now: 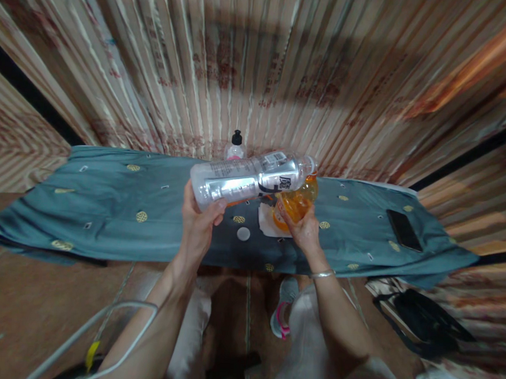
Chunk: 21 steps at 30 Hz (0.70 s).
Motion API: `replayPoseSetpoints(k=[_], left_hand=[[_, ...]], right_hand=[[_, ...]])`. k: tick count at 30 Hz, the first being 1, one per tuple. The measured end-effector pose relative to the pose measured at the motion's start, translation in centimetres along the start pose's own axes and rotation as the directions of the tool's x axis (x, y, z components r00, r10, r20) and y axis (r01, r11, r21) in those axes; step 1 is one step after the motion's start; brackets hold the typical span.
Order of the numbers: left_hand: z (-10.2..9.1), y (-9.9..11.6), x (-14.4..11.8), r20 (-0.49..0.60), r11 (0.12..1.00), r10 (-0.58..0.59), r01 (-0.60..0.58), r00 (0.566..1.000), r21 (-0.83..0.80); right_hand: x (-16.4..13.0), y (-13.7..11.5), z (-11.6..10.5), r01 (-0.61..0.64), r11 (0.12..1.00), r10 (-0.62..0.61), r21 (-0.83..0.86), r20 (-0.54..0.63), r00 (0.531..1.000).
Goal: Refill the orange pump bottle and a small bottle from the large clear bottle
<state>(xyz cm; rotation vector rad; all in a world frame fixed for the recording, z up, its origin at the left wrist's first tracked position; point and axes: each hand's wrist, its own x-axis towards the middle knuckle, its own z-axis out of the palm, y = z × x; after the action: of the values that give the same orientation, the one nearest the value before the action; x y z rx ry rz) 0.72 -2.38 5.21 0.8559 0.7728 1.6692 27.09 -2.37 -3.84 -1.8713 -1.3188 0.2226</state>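
The clear plastic bottle [251,179] lies almost level in the air above the table, its base gripped in the left hand [196,223] and its open neck pointing to the right, meeting the mouth of the orange bottle [297,203]. That second bottle is tilted, its mouth up toward the clear one, and the right hand [304,230] is wrapped around its lower part, just above a white cloth or paper [267,220] on the tabletop. Both hands are closed in a firm grasp — 1 bottle each. Judging by the pose, the step in hand looks like pouring from one bottle into the other, though whether liquid is moving cannot be told. The next move would call for keeping the 2 necks lined up while the clear bottle tips a little further — a slip would spill onto the cloth.

A small white cap [243,233] lies on the blue-green tablecloth [118,197], near the left hand. Behind the bottles stands a pink bottle with a black cap [236,146], and a dark phone [404,229] rests well apart on the right.
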Motion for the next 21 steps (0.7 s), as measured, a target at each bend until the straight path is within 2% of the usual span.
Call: replayPoseSetpoints(k=[14, 21], left_hand=[[0.09, -0.07, 0.0, 0.007, 1.0, 0.021, -0.021, 1.0, 0.004], [0.09, -0.03, 0.02, -0.011, 1.0, -0.011, 0.011, 1.0, 0.002]], right_hand=[[0.13, 0.37, 0.16, 0.001, 1.0, -0.001, -0.014, -0.004, 1.0], [0.1, 0.09, -0.01, -0.016, 1.0, 0.016, -0.022, 0.004, 1.0]])
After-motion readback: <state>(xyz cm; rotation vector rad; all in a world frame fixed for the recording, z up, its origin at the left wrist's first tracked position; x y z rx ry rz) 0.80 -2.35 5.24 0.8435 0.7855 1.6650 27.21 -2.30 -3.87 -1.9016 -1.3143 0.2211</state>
